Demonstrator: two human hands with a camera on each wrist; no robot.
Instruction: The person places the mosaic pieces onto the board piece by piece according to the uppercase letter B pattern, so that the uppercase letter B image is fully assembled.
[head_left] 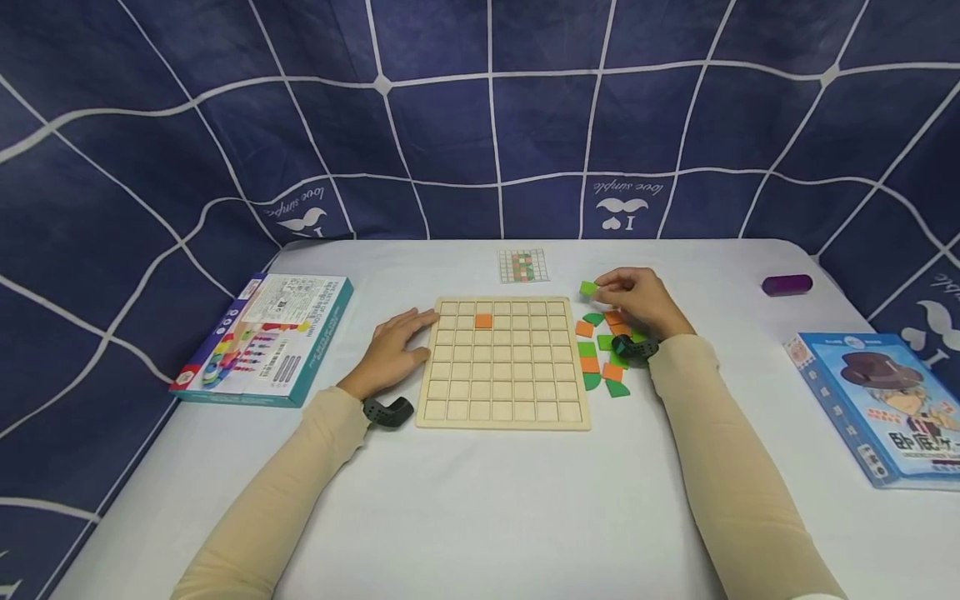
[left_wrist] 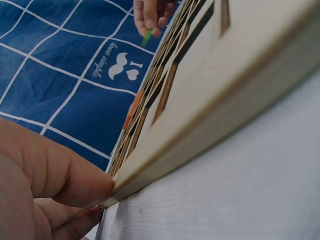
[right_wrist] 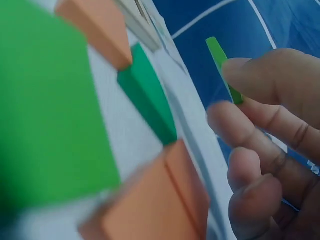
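Note:
My right hand point(head_left: 637, 296) pinches a light green square tile point(head_left: 588, 288) between thumb and fingers, raised above the table beyond the loose tiles. The right wrist view shows that green tile point(right_wrist: 220, 65) edge-on against the thumb. At the left edge of the wooden grid board point(head_left: 502, 427), my left hand point(head_left: 393, 346) rests with fingers extended, touching the rim. In the left wrist view the thumb point(left_wrist: 82, 182) meets the board's side. One orange square tile point(head_left: 483, 321) sits in a cell of the board's top row.
Loose orange and green tiles, some with a curved side, lie right of the board, including an orange tile point(head_left: 584, 329). A small pattern card point(head_left: 523, 266) is behind the board. Boxes stand left point(head_left: 262, 342) and right point(head_left: 877, 408); a purple object point(head_left: 787, 285) lies far right.

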